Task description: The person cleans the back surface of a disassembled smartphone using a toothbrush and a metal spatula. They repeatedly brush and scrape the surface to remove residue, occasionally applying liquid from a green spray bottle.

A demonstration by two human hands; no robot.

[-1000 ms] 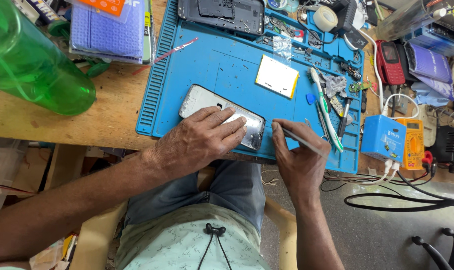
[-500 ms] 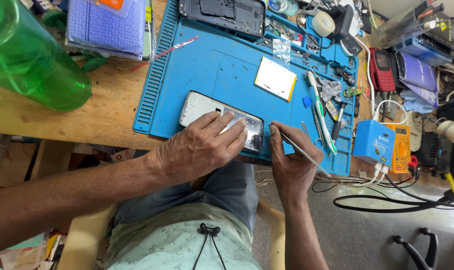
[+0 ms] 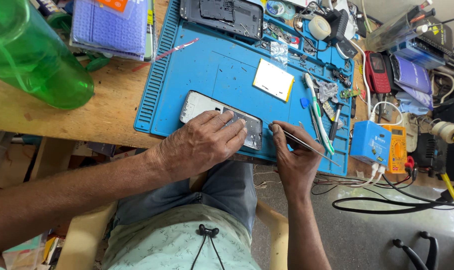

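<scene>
An opened phone body (image 3: 203,107) lies face down on the blue repair mat (image 3: 227,70) near its front edge. My left hand (image 3: 202,142) rests flat on it, fingers pressing its right half. My right hand (image 3: 292,155) sits just right of the phone and pinches thin metal tweezers (image 3: 307,145), whose tips point at the phone's right edge. A white and yellow flat battery (image 3: 273,80) lies on the mat further back.
A green plastic bottle (image 3: 32,55) lies at the left on the wooden bench. A dark phone back frame (image 3: 222,15) is at the mat's far edge. A toothbrush (image 3: 318,112), blue box (image 3: 371,142), orange multimeter (image 3: 397,147) and cables crowd the right.
My right hand with the tweezers has shifted slightly right and back from the phone's edge. My left hand stays pressed on the phone.
</scene>
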